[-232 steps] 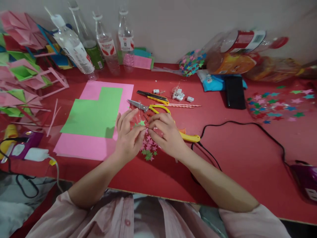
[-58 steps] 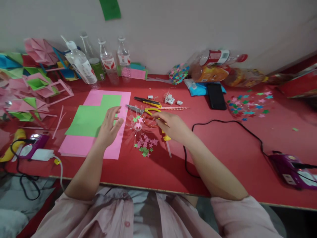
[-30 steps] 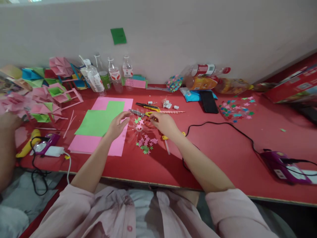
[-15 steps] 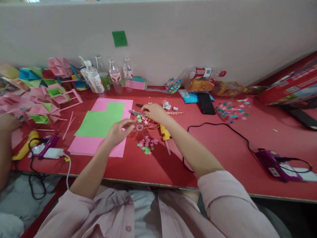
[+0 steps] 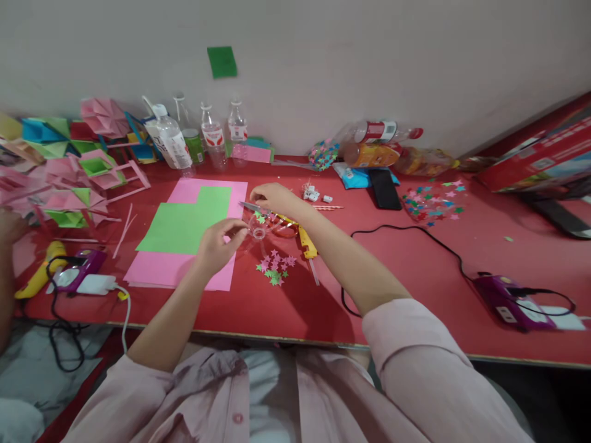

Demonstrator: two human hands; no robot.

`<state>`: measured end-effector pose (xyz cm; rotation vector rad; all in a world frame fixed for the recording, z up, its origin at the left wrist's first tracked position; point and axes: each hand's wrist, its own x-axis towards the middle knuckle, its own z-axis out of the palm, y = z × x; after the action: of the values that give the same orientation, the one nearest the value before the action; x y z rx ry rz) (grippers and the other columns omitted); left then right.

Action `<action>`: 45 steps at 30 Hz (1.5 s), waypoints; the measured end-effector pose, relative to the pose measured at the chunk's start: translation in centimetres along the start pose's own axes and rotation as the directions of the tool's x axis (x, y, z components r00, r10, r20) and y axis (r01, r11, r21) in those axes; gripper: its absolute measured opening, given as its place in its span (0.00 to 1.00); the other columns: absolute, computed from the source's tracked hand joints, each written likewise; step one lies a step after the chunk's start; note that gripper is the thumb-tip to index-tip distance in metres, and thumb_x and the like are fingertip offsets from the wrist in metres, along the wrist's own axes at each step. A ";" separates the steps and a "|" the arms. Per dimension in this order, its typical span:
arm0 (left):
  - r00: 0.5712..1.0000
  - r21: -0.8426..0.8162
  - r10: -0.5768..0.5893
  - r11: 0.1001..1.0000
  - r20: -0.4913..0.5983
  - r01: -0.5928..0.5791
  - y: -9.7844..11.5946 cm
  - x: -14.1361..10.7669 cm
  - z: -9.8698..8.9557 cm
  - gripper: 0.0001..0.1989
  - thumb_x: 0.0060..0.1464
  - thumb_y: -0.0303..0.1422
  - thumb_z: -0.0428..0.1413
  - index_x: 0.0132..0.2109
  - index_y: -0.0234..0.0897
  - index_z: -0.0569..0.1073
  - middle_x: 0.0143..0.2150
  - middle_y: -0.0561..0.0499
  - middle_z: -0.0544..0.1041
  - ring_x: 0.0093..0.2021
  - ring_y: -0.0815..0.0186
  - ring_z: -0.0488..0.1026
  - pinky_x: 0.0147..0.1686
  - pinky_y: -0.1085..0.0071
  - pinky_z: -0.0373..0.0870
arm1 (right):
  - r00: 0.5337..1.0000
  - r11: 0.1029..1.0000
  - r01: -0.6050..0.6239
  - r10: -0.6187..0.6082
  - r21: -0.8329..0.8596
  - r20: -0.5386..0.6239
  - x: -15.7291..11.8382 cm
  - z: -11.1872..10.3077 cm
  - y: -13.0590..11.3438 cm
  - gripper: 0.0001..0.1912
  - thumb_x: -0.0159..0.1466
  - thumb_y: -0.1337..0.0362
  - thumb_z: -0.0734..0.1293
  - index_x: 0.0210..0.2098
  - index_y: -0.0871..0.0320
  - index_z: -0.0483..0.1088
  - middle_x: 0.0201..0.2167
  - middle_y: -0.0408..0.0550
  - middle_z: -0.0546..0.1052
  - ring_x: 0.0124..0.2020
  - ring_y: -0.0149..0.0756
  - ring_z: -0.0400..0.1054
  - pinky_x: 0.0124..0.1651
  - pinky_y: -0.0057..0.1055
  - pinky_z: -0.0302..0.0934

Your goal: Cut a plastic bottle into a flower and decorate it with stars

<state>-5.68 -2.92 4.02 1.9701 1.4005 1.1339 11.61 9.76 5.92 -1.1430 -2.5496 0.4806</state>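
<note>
A clear plastic bottle top (image 5: 258, 233) lies on its side at the middle of the table, its round neck towards me. Green and pink stars show on or behind its clear wall. My left hand (image 5: 220, 246) pinches its left side between thumb and fingers. Just beyond it, my right hand (image 5: 277, 200) is bent palm down with the fingers curled together; whatever the fingertips hold is hidden. A pointed metal blade (image 5: 249, 206) shows beneath that hand. A yellow glue gun (image 5: 306, 242) lies by my right forearm. Loose paper stars (image 5: 276, 267) lie in front of the bottle top.
Green (image 5: 180, 224) and pink paper sheets (image 5: 161, 267) lie left. Plastic bottles (image 5: 213, 135) stand behind them, beside folded paper models (image 5: 69, 166). A phone (image 5: 385, 189), star-covered plastic piece (image 5: 434, 203), cable and purple power strip (image 5: 512, 301) are right. Another person's arm (image 5: 7, 264) is far left.
My right hand has shifted slightly left and away from me, off the bottle top's stars. My left hand stays at the bottle top. The view has tilted a little.
</note>
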 end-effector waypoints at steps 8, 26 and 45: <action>0.998 0.162 0.047 0.986 -0.042 -0.040 -3.5 0.6 0.7 0.11 0.53 0.33 0.54 0.43 0.36 0.72 0.53 0.41 0.69 0.57 0.58 0.66 0.58 0.57 0.61 | 0.954 0.992 -0.026 0.061 0.122 -0.292 -3.7 -1.5 -0.1 0.10 0.59 0.70 0.62 0.39 0.60 0.72 0.41 0.51 0.74 0.38 0.35 0.68 0.43 0.30 0.59; 0.984 -0.093 -0.170 0.980 0.054 0.175 -4.0 0.1 1.8 0.08 0.51 0.33 0.53 0.37 0.38 0.74 0.37 0.49 0.79 0.37 0.65 0.75 0.41 0.66 0.72 | 0.905 0.925 -0.254 0.331 0.282 -0.268 -9.4 2.3 0.0 0.18 0.57 0.76 0.59 0.44 0.58 0.69 0.42 0.52 0.74 0.39 0.37 0.69 0.42 0.34 0.63; 0.984 -0.098 -0.134 0.984 0.116 0.146 -2.8 -0.2 1.3 0.08 0.51 0.33 0.54 0.37 0.37 0.75 0.36 0.49 0.80 0.36 0.66 0.76 0.39 0.67 0.73 | 0.907 0.956 -0.246 0.286 0.160 -0.310 -9.2 0.6 0.9 0.17 0.58 0.74 0.61 0.46 0.58 0.67 0.46 0.53 0.73 0.45 0.40 0.69 0.47 0.37 0.62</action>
<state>-6.11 -1.94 1.12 1.8010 1.3693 1.0007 17.82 3.24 3.74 -1.4048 -2.0635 0.4509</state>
